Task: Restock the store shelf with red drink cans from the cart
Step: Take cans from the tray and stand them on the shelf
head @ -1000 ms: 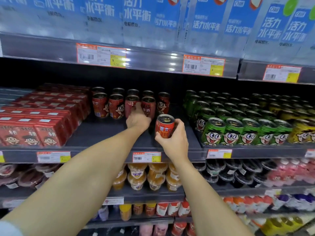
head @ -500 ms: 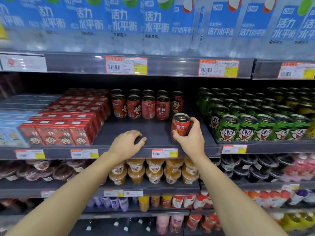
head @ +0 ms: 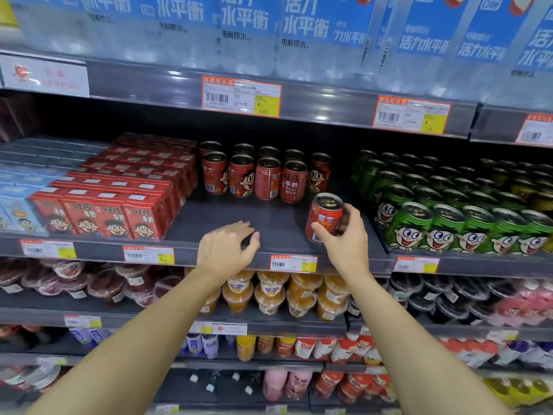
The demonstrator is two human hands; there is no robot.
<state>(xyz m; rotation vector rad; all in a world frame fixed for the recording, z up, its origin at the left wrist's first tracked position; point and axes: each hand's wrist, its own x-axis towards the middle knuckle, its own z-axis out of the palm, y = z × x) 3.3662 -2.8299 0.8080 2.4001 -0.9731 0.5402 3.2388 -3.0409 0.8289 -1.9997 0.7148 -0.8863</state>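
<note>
The right hand (head: 344, 244) grips a red drink can (head: 324, 217) at the near right of the dark shelf (head: 269, 223), thumb on the can's near side and fingers (head: 353, 211) curled round its right side. The can tilts a little to the right, its base at or just above the shelf surface; I cannot tell whether it touches. The left hand (head: 224, 250) rests at the shelf's near edge, holding nothing, its fingers loosely bent with the tips on the shelf surface.

Farther back stands a group of red cans (head: 257, 175) in two rows, well apart from the held can, with bare shelf between them. To the left of that gap lie stacked red cartons (head: 119, 199), and to the right stand rows of green cans (head: 443, 211), just beside the held can. Price tags (head: 293, 262) line the shelf's front rail. The shelf above carries blue-labelled bottle packs (head: 299, 28); the one below holds cups of orange fruit jelly (head: 287, 295).
</note>
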